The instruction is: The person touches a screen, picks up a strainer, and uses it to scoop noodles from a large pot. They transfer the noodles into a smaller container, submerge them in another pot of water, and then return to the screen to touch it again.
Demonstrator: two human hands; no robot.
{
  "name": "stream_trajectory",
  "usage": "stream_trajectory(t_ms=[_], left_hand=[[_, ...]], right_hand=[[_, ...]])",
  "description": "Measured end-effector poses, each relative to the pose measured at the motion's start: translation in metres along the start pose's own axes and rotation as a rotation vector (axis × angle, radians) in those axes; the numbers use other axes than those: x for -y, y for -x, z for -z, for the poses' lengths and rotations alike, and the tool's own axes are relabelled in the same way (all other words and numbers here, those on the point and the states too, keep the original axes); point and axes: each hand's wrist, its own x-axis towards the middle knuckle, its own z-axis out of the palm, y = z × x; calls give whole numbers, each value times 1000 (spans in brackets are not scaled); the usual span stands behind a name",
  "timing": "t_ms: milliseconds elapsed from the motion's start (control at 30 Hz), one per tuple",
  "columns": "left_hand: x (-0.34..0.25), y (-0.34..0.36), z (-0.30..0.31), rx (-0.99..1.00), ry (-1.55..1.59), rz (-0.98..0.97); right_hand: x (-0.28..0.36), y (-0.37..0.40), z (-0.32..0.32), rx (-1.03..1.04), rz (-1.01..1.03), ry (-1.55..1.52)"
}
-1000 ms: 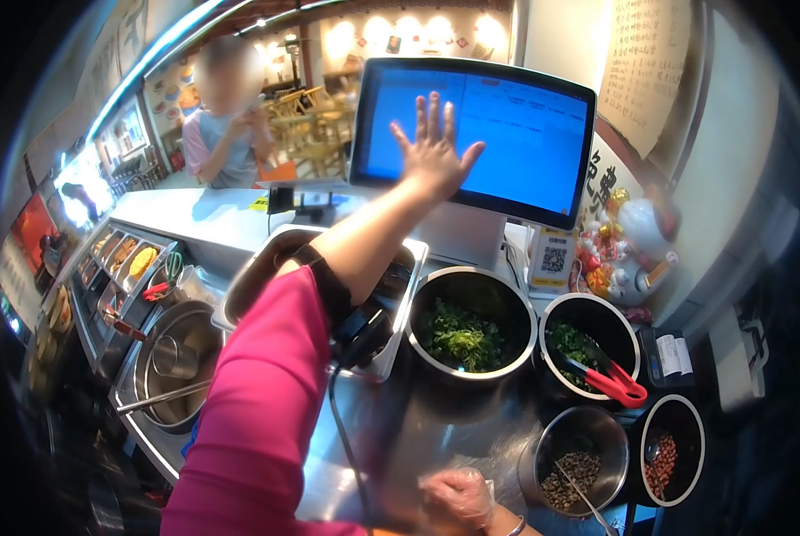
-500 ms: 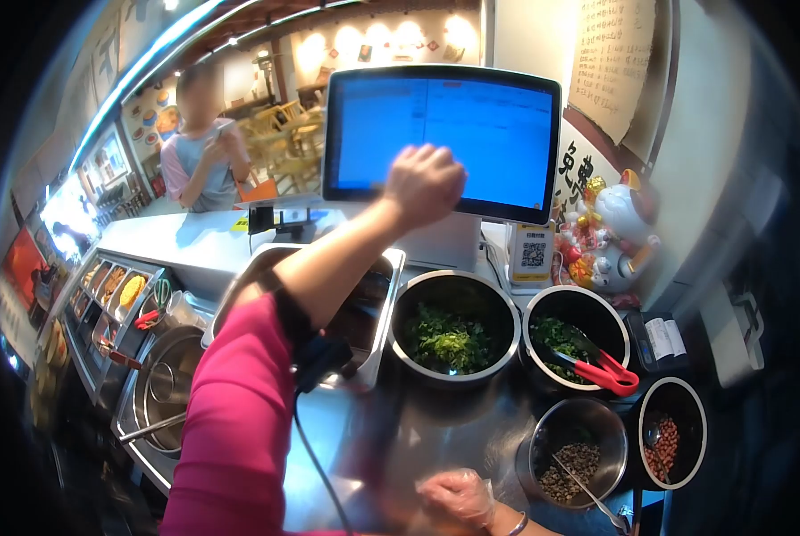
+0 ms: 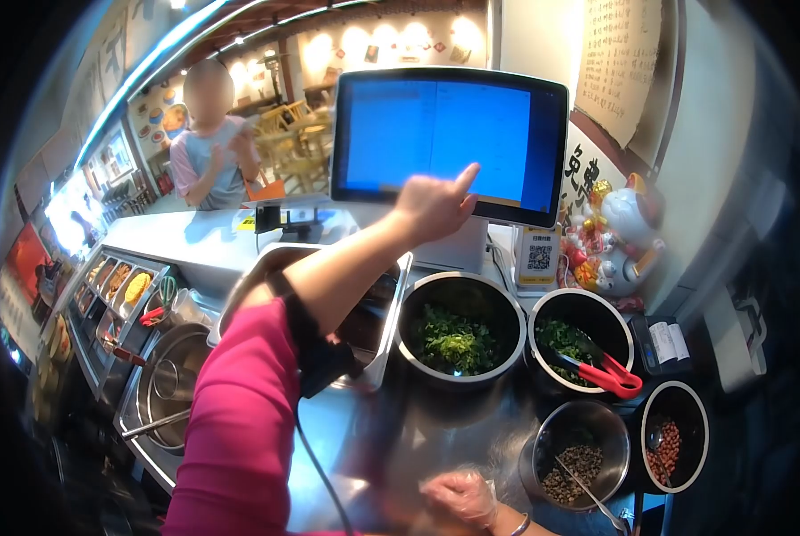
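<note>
Head view over a steel counter (image 3: pixel 391 429). The left hand (image 3: pixel 431 207), on a bare forearm with a pink sleeve pushed back, is raised at 12 o'clock. Its index finger is stretched out, its other fingers are curled in, and it holds nothing. The fingertip lies against the lower middle of the blue touchscreen (image 3: pixel 400 134); whether it truly touches the glass cannot be told.

The right hand (image 3: pixel 458 498), in a clear glove, lies low on the counter at 6 o'clock. The frame edge cuts it off at the wrist, and motion blur hides how far it is closed and whether it holds anything.

The forearm covers most of the rectangular steel pan (image 3: pixel 391 330), whose contents cannot be made out. At 3 o'clock of the pan stands the bowl of chopped greens (image 3: pixel 507 308), and beyond it a second bowl (image 3: pixel 596 308) with red tongs (image 3: pixel 607 373) resting in it. Two smaller bowls sit at 4 to 5 o'clock of the frame: one of dark bits with a spoon (image 3: pixel 543 447) and one of reddish nuts (image 3: pixel 699 429), close to the counter's right edge.

Bare steel lies between the bowls and the gloved hand. A black cable (image 3: pixel 315 464) crosses it at 7 o'clock. Screen text is unreadable.
</note>
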Motion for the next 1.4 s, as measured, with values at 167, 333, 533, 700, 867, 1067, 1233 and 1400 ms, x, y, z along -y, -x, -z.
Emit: stream_trajectory(t_ms=[167,333,533,700,867,1067,1233,1400], left_hand=[[-3,0,-3,34,20,-19],[-10,4,-8,89,-27,-68],[-15,5,-9,115,-14,-104],[-16,7,-13,110,-28,-104],[-20,13,-9,194,-42,-62],[-23,15,5,387,-57,49],[-23,15,19,550,-56,179],[-20,17,21,637,-58,258]], right_hand=[[1,0,1,-3,1,-23],[-6,0,0,0,20,-40],[-3,0,1,-7,40,1],[0,-1,2,-1,76,51],[-1,-1,2,3,44,26],[0,-2,2,-2,76,78],[0,-4,2,-17,110,153],[-5,-3,1,-18,57,136]])
